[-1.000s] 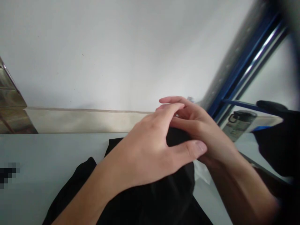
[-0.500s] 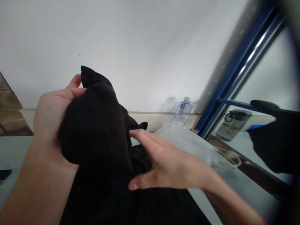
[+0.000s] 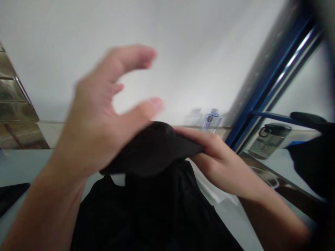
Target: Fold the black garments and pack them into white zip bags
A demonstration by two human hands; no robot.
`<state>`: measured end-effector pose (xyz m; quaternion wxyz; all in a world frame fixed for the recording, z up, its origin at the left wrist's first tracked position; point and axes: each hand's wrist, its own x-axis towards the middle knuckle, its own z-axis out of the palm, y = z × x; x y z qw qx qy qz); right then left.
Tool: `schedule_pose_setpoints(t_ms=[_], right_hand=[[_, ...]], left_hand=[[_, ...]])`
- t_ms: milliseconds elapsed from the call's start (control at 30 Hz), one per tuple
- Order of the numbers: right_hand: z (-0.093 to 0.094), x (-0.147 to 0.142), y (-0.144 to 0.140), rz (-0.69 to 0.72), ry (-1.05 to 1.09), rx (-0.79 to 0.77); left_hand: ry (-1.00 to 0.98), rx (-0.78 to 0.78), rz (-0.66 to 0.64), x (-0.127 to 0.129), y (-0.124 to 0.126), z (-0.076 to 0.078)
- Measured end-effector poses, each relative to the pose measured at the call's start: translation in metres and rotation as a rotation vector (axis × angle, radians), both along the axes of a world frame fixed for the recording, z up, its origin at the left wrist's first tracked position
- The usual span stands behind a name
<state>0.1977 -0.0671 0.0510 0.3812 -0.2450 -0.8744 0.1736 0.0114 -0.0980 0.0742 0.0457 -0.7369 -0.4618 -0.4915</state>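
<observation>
The soft black fabric garment (image 3: 157,181) lies bunched on the pale grey desk (image 3: 23,164), and judging by its drape it is light, limp and best taken at a folded edge. The right hand (image 3: 222,160) pinches its raised fold. The left hand (image 3: 104,118), blurred, hovers spread wide just above it. A blue metal rack post (image 3: 264,83) crowds the right side; the desk's left has room.

Pale grey table (image 3: 23,164) carries a black garment (image 3: 162,209) at 6 o'clock, white plastic sheet (image 3: 211,190) tucked just beside it at 4, dark flat object (image 3: 10,197) at 9, probably a phone, blurred clear bottle (image 3: 211,120) at 1.
</observation>
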Motion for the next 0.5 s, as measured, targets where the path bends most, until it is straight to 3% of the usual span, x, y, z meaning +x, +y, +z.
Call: schedule_pose_setpoints(t_ms=[67,133,200,333,400,500], right_hand=[[0.006,0.006,-0.006,0.012,-0.013,0.048],[0.007,0.007,-0.010,-0.054,0.060,0.037],[0.005,0.008,-0.010,-0.132,0.168,-0.017],[0.004,0.009,-0.007,-0.262,0.320,-0.033],[0.003,0.008,-0.004,-0.271,0.277,-0.027],[-0.009,0.004,0.002,-0.106,-0.014,-0.200]], left_hand=[[0.144,-0.027,-0.249,0.016,-0.004,-0.004],[0.249,-0.141,-0.357,0.027,-0.003,-0.009],[0.231,-0.197,-0.286,0.032,-0.001,-0.012],[0.260,-0.231,-0.018,0.024,0.001,-0.005],[0.255,-0.161,0.113,0.019,0.002,0.000],[0.173,-0.007,0.246,0.012,0.002,0.003]])
